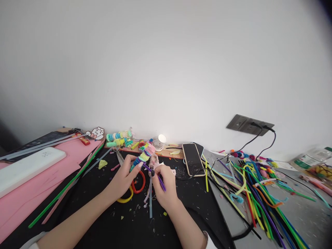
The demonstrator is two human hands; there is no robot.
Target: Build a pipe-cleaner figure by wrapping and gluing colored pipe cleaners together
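Work mat (116,228), black, 1: spreads left of and nearer than the smartphone (193,159).
Pink paper (71,152): far left of the smartphone.
Loose pipe cleaners (263,207), mixed colours: right of the smartphone.
Left hand (129,173): left of the smartphone, fingertips pinching the chenille coil (144,155).
Right hand (166,185): nearer the smartphone, thumb and fingers pinching the purple pipe cleaner (146,167).
Scissors (137,191), 1 pair, red and yellow handles: left of the smartphone, partly hidden by the left hand.
Chenille coil, banded, 1: left of the smartphone, held tilted.
Purple pipe cleaner, 1: runs from coil to right hand. Step in hand, as judged: winding this strand on. Another turn would call for a steady left hold and even right-hand tension. Whether its end is anchored is too small to tell.
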